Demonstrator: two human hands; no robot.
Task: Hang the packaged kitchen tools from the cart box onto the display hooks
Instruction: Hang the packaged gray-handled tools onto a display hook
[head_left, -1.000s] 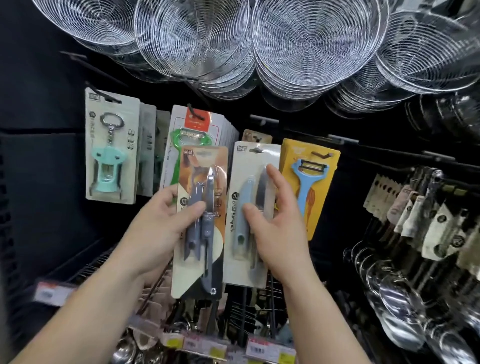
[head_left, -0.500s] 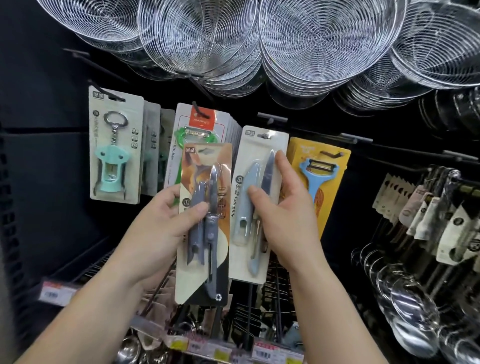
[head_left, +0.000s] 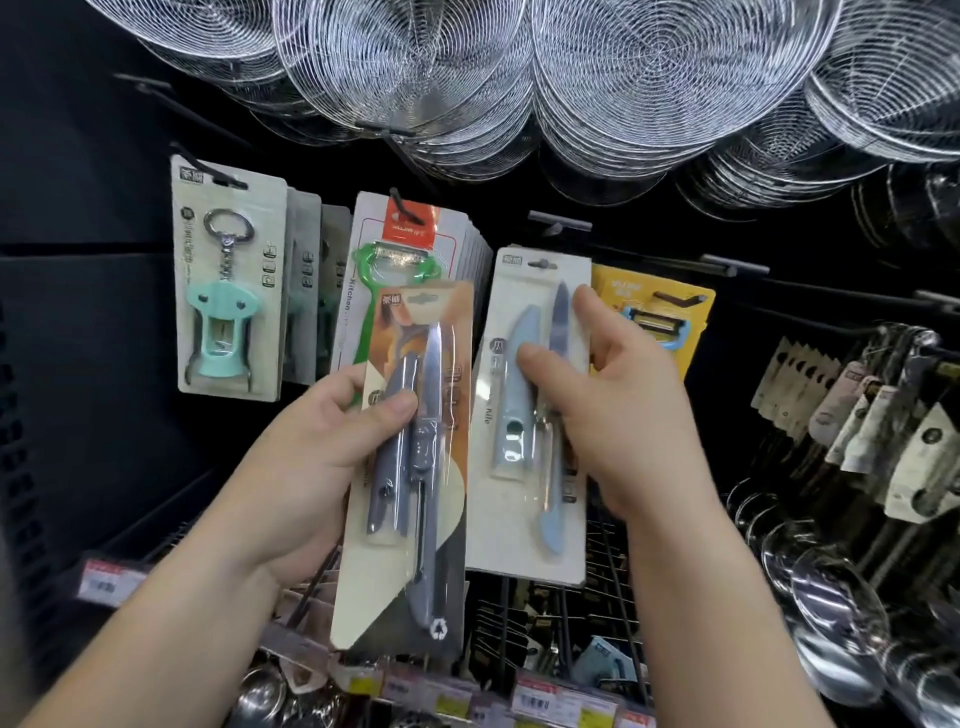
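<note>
Far left, a corkscrew pack (head_left: 228, 283) hangs on its own hook, and next to it a stack of green peeler packs (head_left: 410, 249). My left hand (head_left: 317, 467) grasps the grey knife pack (head_left: 410, 457) by its left edge, thumb pressed across the blister, holding it upright in front of the green peelers and off any hook. My right hand (head_left: 618, 415) pinches the blue knife pack (head_left: 535, 415), thumb on the front and fingers behind its right edge. The slot at its top sits just below the bare hook (head_left: 558, 224), but I cannot tell whether the hook tip is through it yet. To the right the yellow peeler pack (head_left: 660, 317) hangs partly behind my fingers. The risk lies at that slot: if I let go before the card is truly threaded, it will drop toward the price rail (head_left: 519, 696) below. My knuckles could also nudge the yellow pack off its peg. The grey pack, held one-handed by an edge, could twist and slip.
</note>
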